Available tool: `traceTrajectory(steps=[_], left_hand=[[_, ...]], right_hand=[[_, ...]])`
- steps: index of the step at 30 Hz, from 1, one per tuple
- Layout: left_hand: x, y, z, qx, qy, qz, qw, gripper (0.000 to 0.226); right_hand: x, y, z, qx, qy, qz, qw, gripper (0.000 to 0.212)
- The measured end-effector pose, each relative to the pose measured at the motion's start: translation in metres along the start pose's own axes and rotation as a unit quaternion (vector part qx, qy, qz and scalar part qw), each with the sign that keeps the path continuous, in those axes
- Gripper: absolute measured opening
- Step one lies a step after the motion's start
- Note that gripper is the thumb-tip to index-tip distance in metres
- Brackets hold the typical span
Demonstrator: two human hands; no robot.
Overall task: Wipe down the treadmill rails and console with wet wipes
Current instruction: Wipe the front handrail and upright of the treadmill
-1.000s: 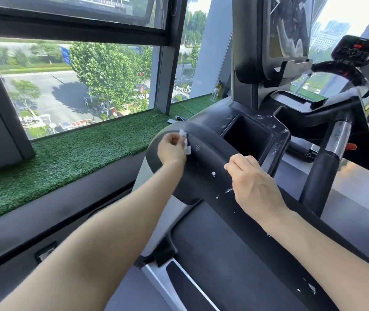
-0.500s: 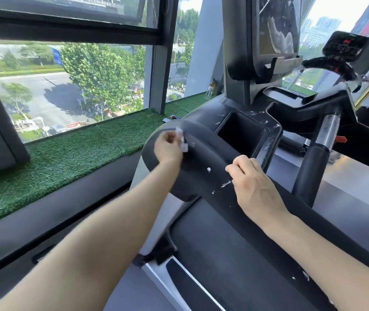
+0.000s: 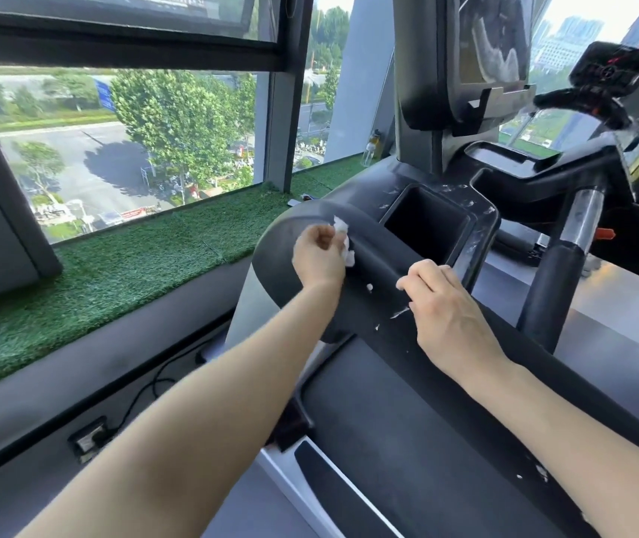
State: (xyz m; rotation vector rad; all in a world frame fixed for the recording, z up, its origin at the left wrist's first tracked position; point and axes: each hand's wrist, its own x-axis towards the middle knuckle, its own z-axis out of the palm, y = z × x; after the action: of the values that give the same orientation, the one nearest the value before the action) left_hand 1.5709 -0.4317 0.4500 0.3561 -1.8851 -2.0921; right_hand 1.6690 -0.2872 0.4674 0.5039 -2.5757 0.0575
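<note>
My left hand (image 3: 319, 256) pinches a crumpled white wet wipe (image 3: 343, 238) against the rounded left end of the treadmill's black console (image 3: 372, 266). My right hand (image 3: 448, 308), fingers curled, rests on the rail (image 3: 512, 386) nearer me, holding nothing; white flecks dot the plastic between them.

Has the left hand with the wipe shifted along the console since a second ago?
No clear shift: the left hand holds the wipe beside the cup pocket.

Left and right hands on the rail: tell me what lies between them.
Head view: between the left hand with its wipe and the right hand lies black rail dotted with white flecks.
</note>
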Motion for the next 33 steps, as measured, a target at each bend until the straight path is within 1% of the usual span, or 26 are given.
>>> traceTrajectory(steps=[3, 6, 8, 9, 13, 16, 19, 21, 23, 25, 28, 30, 32, 33], left_hand=[[0.016, 0.015, -0.003, 0.01, 0.01, -0.025, 1.0, 0.014], [-0.011, -0.004, 0.002, 0.022, -0.005, -0.001, 1.0, 0.015], [-0.033, -0.016, 0.004, 0.011, -0.031, -0.009, 0.999, 0.013], [-0.034, -0.018, 0.006, 0.001, -0.032, -0.019, 0.999, 0.012], [0.003, 0.0, 0.003, -0.026, 0.011, -0.065, 0.997, 0.018], [0.028, 0.011, -0.003, -0.029, 0.035, -0.101, 0.994, 0.017], [0.009, 0.008, 0.0, 0.004, 0.016, -0.052, 0.999, 0.014], [-0.022, -0.001, 0.007, 0.009, -0.023, -0.016, 1.0, 0.014], [-0.034, -0.006, 0.01, 0.012, -0.047, 0.0, 0.999, 0.013], [-0.018, 0.001, 0.008, 0.023, -0.041, -0.005, 0.999, 0.013], [0.022, 0.016, -0.003, 0.038, 0.004, -0.055, 0.998, 0.012], [0.035, 0.017, -0.008, 0.053, 0.014, -0.075, 0.996, 0.01], [0.026, 0.019, -0.009, 0.04, 0.007, -0.065, 0.997, 0.012], [0.016, 0.018, -0.007, 0.028, 0.0, -0.05, 0.998, 0.016]], right_hand=[[0.0, 0.0, -0.002, 0.006, -0.004, 0.006, 1.0, 0.034], [-0.003, -0.001, -0.004, 0.003, -0.002, 0.004, 1.0, 0.031], [-0.003, -0.001, -0.005, 0.0, -0.001, 0.002, 1.0, 0.029], [-0.003, 0.0, -0.004, -0.003, -0.002, 0.001, 1.0, 0.029], [-0.002, 0.0, -0.005, -0.001, -0.007, 0.006, 1.0, 0.034], [-0.002, -0.003, -0.008, -0.001, -0.02, 0.003, 1.0, 0.036], [-0.003, -0.004, -0.01, -0.013, -0.017, 0.008, 1.0, 0.036], [-0.004, -0.004, -0.01, -0.018, -0.012, 0.007, 1.0, 0.032], [-0.004, -0.004, -0.008, -0.019, -0.013, 0.003, 1.0, 0.03], [-0.003, -0.004, -0.009, -0.017, -0.011, 0.003, 1.0, 0.032], [-0.004, -0.004, -0.01, -0.021, -0.015, 0.004, 1.0, 0.035], [-0.004, -0.004, -0.01, -0.022, -0.02, 0.007, 1.0, 0.035], [-0.003, -0.004, -0.01, -0.02, -0.022, 0.009, 1.0, 0.035], [-0.003, -0.004, -0.01, -0.02, -0.022, 0.009, 1.0, 0.034]])
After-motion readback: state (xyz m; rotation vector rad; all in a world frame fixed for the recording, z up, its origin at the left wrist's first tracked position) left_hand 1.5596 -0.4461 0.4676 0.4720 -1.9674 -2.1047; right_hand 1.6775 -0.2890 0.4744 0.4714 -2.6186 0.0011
